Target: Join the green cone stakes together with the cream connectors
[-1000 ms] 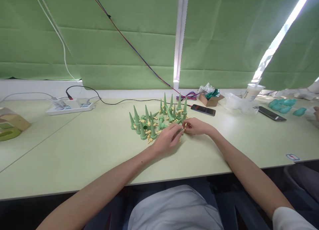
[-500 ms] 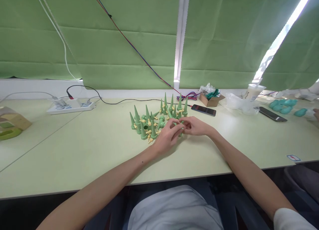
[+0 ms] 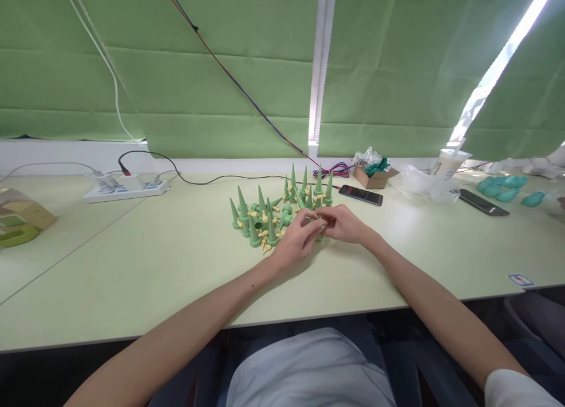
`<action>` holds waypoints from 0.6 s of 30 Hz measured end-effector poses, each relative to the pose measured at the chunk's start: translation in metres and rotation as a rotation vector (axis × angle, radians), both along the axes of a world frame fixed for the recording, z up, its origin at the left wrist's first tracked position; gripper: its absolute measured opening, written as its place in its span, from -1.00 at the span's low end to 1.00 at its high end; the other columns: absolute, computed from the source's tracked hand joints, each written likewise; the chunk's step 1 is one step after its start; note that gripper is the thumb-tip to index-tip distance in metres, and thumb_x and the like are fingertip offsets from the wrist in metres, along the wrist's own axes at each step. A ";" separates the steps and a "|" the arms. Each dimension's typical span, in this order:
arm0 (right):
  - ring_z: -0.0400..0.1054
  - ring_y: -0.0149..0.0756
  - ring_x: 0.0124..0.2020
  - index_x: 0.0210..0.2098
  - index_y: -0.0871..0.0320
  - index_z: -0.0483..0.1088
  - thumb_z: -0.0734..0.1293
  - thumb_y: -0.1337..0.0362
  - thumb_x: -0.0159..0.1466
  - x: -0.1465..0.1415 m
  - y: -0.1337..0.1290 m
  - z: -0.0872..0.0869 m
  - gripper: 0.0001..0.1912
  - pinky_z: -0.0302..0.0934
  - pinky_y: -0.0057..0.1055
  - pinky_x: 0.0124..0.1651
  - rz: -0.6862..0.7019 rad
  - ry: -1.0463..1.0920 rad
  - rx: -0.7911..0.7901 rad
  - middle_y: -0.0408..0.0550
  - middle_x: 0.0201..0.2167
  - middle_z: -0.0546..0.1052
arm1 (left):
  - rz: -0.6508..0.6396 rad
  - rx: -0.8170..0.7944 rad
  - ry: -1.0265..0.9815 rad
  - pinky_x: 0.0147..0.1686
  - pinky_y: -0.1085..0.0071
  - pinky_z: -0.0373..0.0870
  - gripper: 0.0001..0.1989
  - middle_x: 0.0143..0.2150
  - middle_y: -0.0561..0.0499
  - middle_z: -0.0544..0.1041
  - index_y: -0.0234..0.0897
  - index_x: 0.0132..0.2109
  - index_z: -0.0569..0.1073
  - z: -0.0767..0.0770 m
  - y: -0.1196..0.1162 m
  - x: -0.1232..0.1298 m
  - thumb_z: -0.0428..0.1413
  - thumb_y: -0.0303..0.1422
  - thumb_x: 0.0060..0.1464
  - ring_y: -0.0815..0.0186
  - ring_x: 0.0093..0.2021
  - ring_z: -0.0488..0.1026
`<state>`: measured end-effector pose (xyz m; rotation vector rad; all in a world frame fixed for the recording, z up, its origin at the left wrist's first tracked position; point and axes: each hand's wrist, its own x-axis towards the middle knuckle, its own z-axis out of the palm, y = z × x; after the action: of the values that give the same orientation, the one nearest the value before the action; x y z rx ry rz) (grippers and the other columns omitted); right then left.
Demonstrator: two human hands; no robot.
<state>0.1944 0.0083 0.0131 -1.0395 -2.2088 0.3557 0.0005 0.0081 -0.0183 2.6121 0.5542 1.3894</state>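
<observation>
My left hand (image 3: pixel 296 240) and my right hand (image 3: pixel 345 224) meet over the table, fingertips pinched together. Between them and just below shows a bit of a green cone-shaped piece (image 3: pixel 319 238), mostly covered by the fingers. My left hand's fingers close around it. Whatever my right fingertips pinch is too small and hidden to name. Right behind my hands stand several green cones with round collars (image 3: pixel 304 183). More green cones (image 3: pixel 254 233) stand to the left, some upright and some lying over. Small yellow parts (image 3: pixel 266 248) lie among them.
Behind the cones are a phone (image 3: pixel 361 195) and a small cardboard box (image 3: pixel 375 177). A power strip (image 3: pixel 126 189) sits back left. At right are a plastic cup (image 3: pixel 446 164), a dark phone (image 3: pixel 483 203) and teal pieces (image 3: pixel 507 186). Part of another person's hand shows at the right edge.
My right hand has shifted slightly, its wrist a little to the left and up. My left hand stays in place, and the cones on the table have not moved.
</observation>
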 end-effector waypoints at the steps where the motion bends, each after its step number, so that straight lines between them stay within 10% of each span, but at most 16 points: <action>1: 0.14 -0.44 -0.52 -0.34 0.15 0.46 0.30 0.35 0.12 0.000 0.000 -0.001 -0.88 0.06 -0.49 -0.39 0.003 0.002 0.012 -0.24 -0.58 0.36 | 0.005 -0.011 -0.005 -0.27 0.40 0.43 -0.79 -0.01 -0.13 0.42 -0.21 0.03 0.45 0.001 -0.001 0.000 -0.03 -0.45 0.36 0.38 -0.26 0.45; 18: 0.18 -0.38 -0.57 -0.63 0.08 0.11 0.30 0.24 0.09 0.020 0.023 -0.006 -0.73 0.04 -0.40 -0.41 -0.562 0.071 0.084 -0.17 -0.67 0.33 | 0.277 -0.345 0.447 -0.21 0.29 0.41 -0.72 -0.03 -0.12 0.55 -0.25 0.02 0.48 0.006 -0.004 -0.002 -0.02 -0.44 0.23 0.15 -0.15 0.54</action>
<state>0.2139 0.0317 0.0071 -1.5100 -1.7551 0.0451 -0.0019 0.0041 -0.0118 2.6169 1.1350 0.6632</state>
